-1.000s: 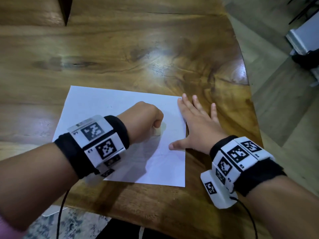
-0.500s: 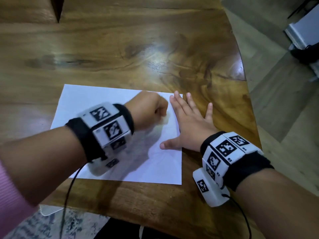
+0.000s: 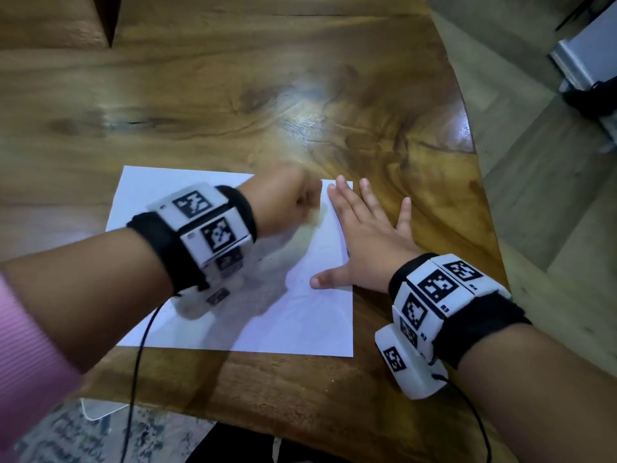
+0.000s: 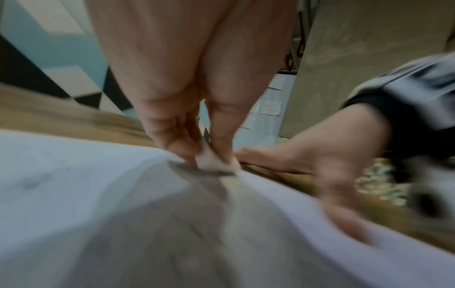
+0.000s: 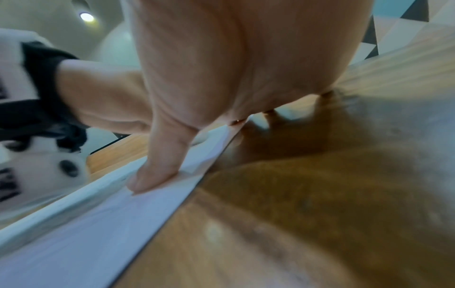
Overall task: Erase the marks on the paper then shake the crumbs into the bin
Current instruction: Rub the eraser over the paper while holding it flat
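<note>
A white sheet of paper (image 3: 160, 195) lies on the wooden table (image 3: 300, 95), with faint grey smudges near its right half. My left hand (image 3: 287, 202) is curled over the paper's far right part and pinches a small pale eraser (image 4: 209, 157) whose tip presses on the sheet (image 4: 74, 175). My right hand (image 3: 364, 235) lies flat with fingers spread across the paper's right edge, thumb on the sheet (image 5: 98, 224) and fingers partly on the wood. In the right wrist view its thumb (image 5: 157, 171) presses the paper down. The left hand is blurred.
The table's curved right edge (image 3: 474, 162) drops to a tiled floor. A patterned rug (image 3: 66, 436) shows below the near edge, with a pale flat item (image 3: 100, 409) sticking out under the table. White furniture (image 3: 587, 61) stands at the far right. No bin is in view.
My left hand with the eraser has travelled from the paper's middle right toward its far right corner, rubbing. The right hand stays flat on the paper's right edge.
</note>
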`<state>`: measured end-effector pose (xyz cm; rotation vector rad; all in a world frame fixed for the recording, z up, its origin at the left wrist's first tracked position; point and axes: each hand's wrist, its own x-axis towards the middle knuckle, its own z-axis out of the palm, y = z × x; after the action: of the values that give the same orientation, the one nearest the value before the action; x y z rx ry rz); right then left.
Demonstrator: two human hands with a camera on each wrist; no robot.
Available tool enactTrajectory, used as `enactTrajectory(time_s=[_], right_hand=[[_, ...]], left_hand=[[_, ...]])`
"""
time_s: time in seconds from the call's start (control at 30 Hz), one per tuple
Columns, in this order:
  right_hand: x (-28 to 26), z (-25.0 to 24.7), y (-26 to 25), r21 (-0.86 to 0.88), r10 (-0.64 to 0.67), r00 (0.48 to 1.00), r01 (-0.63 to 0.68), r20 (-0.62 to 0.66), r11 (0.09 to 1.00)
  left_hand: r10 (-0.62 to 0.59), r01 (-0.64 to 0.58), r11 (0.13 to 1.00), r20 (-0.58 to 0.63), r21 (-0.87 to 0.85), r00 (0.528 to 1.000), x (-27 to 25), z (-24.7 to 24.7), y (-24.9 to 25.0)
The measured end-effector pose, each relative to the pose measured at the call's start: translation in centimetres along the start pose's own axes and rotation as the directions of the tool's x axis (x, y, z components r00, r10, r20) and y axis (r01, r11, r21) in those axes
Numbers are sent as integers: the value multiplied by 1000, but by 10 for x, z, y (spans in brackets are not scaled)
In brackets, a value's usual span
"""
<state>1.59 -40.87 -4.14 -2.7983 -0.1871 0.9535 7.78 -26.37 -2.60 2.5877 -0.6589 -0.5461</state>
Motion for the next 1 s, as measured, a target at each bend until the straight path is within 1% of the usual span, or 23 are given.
enactTrajectory(time_s=[0.07, 0.1, 0.13, 0.2, 0.27, 0.3, 0.33, 0.37, 0.43, 0.47, 0.5, 0.53, 0.6, 0.67, 0.8, 0.87, 0.93, 1.0], right_hand=[[0, 0, 1, -1, 0, 1000, 0, -9, 1000], [0, 0, 1, -1, -1, 1000, 1, -12, 1000], [0, 0, 1, 2, -4, 1000, 4, -14, 1000], [0, 0, 1, 10, -6, 1000, 7, -14, 1000], [0, 1, 1, 12, -2, 1000, 3, -13, 1000], [0, 1, 0, 10, -1, 1000, 1, -14, 1000], [0, 1, 0, 9, -1, 1000, 1, -12, 1000], [0, 2, 0, 8, -1, 1000, 2, -14, 1000], [0, 1, 0, 2, -5, 1000, 6, -19, 1000], [0, 1, 0, 0, -5, 1000, 5, -21, 1000], [-1, 1, 0, -3, -5, 1000, 5, -21, 1000], [-1, 1, 0, -1, -3, 1000, 3, -18, 1000], [-1, 1, -1, 8, 1, 1000, -1, -13, 1000], [0, 1, -1, 12, 7, 1000, -7, -18, 1000], [-8, 3, -1, -15, -9, 999, 8, -48, 1000], [-16, 7, 0, -38, -15, 999, 13, -42, 999], [-23, 10, 0, -45, 13, 1000, -14, -21, 999], [-26, 12, -1, -38, 43, 999, -42, 4, 998]], left_hand=[[-45, 49, 998, -125, 29, 991, 14, -5, 3], [-42, 46, 998, -134, 29, 990, 14, -4, 5], [-18, 20, 1000, -101, 20, 995, 8, -1, 6], [83, -84, 996, 41, 20, 996, -15, 10, 7], [159, -165, 986, 164, 27, 974, -37, 18, 6], [168, -176, 984, 189, 26, 967, -38, 18, 4], [161, -169, 985, 179, 28, 970, -34, 16, 4], [135, -141, 990, 142, 31, 981, -26, 12, 4], [48, -48, 999, 19, 7, 999, -8, 5, 7], [25, -26, 1000, -22, -12, 999, -3, 3, 9], [24, -24, 999, -32, -22, 999, -2, 3, 10], [37, -37, 999, -16, -19, 999, -7, 5, 10], [92, -93, 996, 59, 11, 994, -27, 13, 8], [124, -127, 992, 96, 24, 988, -42, 20, 8], [103, -107, 992, 74, 63, 992, -44, 21, 11], [86, -89, 994, 56, 65, 995, -45, 21, 12], [51, -55, 997, 69, 51, 996, -43, 19, 12], [6, -10, 999, 107, 34, 994, -36, 14, 13]])
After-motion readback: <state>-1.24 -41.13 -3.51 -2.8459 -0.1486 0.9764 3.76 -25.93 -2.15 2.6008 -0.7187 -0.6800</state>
